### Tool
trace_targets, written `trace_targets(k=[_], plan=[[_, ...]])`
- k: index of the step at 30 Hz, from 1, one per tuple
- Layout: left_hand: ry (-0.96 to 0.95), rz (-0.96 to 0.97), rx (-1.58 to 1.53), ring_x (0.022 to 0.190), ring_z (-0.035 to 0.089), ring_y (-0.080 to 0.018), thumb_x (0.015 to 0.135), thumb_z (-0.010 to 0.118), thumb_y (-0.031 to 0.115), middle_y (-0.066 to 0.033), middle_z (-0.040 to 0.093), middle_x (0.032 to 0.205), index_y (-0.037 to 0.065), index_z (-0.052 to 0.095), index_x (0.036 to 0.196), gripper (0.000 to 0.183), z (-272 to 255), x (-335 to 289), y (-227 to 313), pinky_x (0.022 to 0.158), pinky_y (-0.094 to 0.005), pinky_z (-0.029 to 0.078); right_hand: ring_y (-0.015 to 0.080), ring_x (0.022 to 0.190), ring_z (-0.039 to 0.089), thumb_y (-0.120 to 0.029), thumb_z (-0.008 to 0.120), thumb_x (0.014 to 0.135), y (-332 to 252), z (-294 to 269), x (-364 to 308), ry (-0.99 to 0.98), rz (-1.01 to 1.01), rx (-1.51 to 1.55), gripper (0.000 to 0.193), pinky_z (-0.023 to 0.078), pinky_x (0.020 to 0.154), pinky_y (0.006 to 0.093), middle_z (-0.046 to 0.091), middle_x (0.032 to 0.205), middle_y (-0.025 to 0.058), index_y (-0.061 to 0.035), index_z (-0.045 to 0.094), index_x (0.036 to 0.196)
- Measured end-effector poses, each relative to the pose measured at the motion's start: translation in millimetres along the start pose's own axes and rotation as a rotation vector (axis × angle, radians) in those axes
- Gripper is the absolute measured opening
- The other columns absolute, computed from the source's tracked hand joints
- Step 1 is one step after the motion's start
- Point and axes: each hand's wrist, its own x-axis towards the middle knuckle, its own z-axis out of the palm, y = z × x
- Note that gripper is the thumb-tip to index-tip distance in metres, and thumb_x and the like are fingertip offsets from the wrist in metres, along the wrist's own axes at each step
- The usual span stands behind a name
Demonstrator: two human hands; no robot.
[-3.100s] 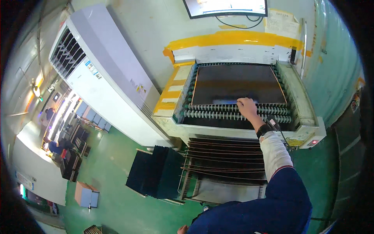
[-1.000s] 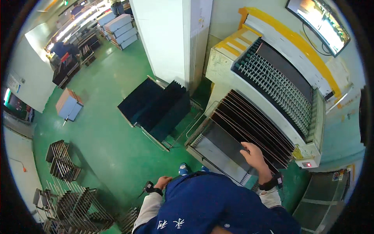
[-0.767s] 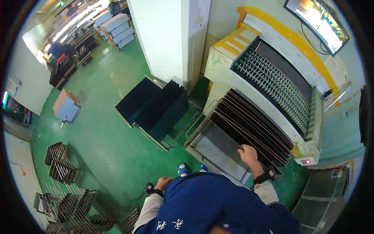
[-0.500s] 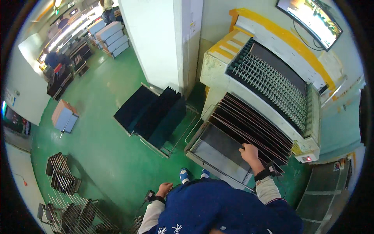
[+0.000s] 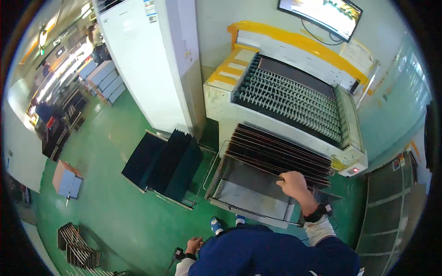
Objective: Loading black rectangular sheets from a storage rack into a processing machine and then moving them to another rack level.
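Dark panel (image 5: 251, 175) is clamped in the right hand (image 5: 293, 185), left hand (image 5: 194, 245) too small to tell, labels (image 5: 150, 10) marking a white cabinet (image 5: 147, 64).

Monitor (image 5: 321, 17): top cut off.
Front panel (image 5: 251, 171): partly hidden behind right hand (image 5: 293, 185).
White unit (image 5: 142, 60): top cut off.
Distant person (image 5: 96, 42): blurred, details too small.

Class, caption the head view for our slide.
Right hand gripping a dark panel in a rack beside a roller machine.

head fisheye | worn high | tilted down-forward | well above green floor (image 5: 110, 198)
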Motion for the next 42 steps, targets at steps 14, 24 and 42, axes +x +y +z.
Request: trace_targets(k=[14, 24, 42], plan=[[-0.023, 0.102, 0.249, 0.063, 0.059, -0.0156, 0.077, 0.066, 0.028, -0.0066, 0.067, 0.081, 0.000, 0.066, 0.090, 0.031, 28.9, 71.7, -9.2, 0.058, -0.0293, 0.047, 0.0194, 0.082, 0.059, -0.006, 0.068, 0.072, 101.1, -117.9, -48.7, 0.685, 0.206, 1.259, 0.036, 0.046, 0.075, 0.0304, 0.062, 0.096, 0.0063, -0.0008, 0.059, 0.107], [-0.047, 0.131, 0.069, 0.058, 0.055, -0.0153, 0.078, 0.065, 0.026, -0.0088, 0.063, 0.073, -0.001, 0.064, 0.088, 0.029, 46.6, 32.8, 23.7, 0.049, -0.0296, 0.044, 0.0295, 0.109, 0.051, -0.004, 0.059, 0.078, 148.1, -91.1, 7.0, 0.484, -0.055, 2.171, 0.044, 0.039, 0.094, 0.0471, 0.055, 0.117, 0.0120, -0.0049, 0.049, 0.120], [0.215, 0.066, 0.209, 0.071, 0.060, -0.0161, 0.078, 0.068, 0.030, -0.0092, 0.067, 0.082, -0.003, 0.066, 0.094, 0.037, 62.9, 21.5, 0.2, 0.064, -0.0276, 0.048, 0.0214, 0.088, 0.052, -0.010, 0.062, 0.081, 208.0, -18.8, 150.5, 0.521, 0.500, 2.298, 0.016, 0.045, 0.081, 0.0360, 0.056, 0.092, 0.0080, -0.0029, 0.053, 0.092]])
